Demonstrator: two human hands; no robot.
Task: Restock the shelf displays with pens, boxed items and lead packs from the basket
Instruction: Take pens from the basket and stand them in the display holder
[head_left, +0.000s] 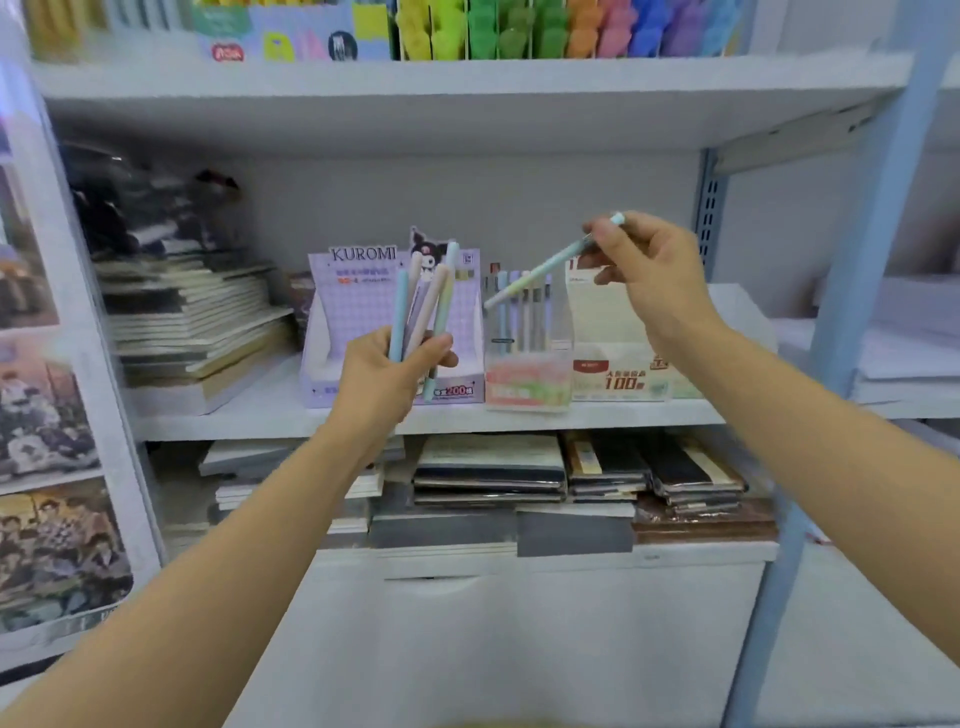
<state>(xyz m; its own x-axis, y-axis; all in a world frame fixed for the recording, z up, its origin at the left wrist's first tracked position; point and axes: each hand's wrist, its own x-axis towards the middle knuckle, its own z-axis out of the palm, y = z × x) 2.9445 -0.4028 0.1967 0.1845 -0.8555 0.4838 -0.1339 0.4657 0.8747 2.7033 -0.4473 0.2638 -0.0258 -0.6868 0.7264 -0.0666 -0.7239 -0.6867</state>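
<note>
Head view:

- The left hand (395, 369) is raised in front of the middle white metal shelf (311, 418), forearm reaching up from the lower left. Its fingers and thumb are curled round a bundle of slim pastel pens (423, 306) in blue, pink, lilac and green.
- The bundle stands roughly upright and fans out above the fist, in front of the lilac cardboard "KUROMI" display box (353, 312).
- The right hand (649, 270) is held higher, forearm coming in from the lower right, wrist bent. Thumb and fingertips pinch a single mint-green pen (540, 270) near its upper end.
- The single pen slants down to the left. Its lower tip is above the clear plastic pen holder (524, 382), which already holds a row of upright pens.
- The holder stands between the lilac box and a cream cardboard display box (608, 322), all on the middle shelf.
- A stack of flat notebooks (192, 327) lies at the left end of that shelf.
- Wrapped dark notebooks (488, 467) are piled on the shelf below.
- Coloured highlighters (571, 31) fill the top shelf; they are blurred.
</note>
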